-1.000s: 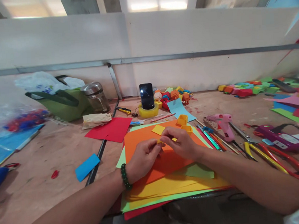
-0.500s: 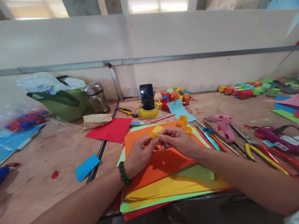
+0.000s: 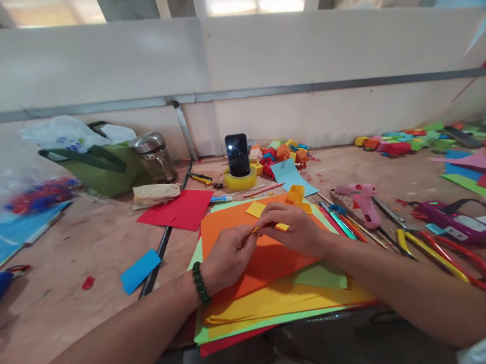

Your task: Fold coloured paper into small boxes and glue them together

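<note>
My left hand (image 3: 231, 255), with a dark green bead bracelet (image 3: 200, 283) at the wrist, is closed in a pinch. Its fingertips meet those of my right hand (image 3: 290, 228) over a small yellow paper piece (image 3: 255, 230), of which only a thin edge shows. A flat yellow patch (image 3: 254, 209) appears beyond the fingers; whether it belongs to the same piece I cannot tell. Both hands hover over an orange sheet (image 3: 258, 281) on a stack of coloured paper. Just past my right hand stand small open yellow paper boxes (image 3: 296, 194).
A phone (image 3: 237, 153) leans upright in a tape roll (image 3: 240, 180). Folded paper cubes (image 3: 282, 152) are heaped behind. On the right lie a pink glue gun (image 3: 363, 198), scissors (image 3: 439, 251) and pens (image 3: 339, 222). A red sheet (image 3: 178, 208) and blue paper (image 3: 141, 271) lie left.
Both hands have turned the yellow paper, so its face no longer shows above the fingertips. My right fingers have bent over it more, and the view has shifted slightly.
</note>
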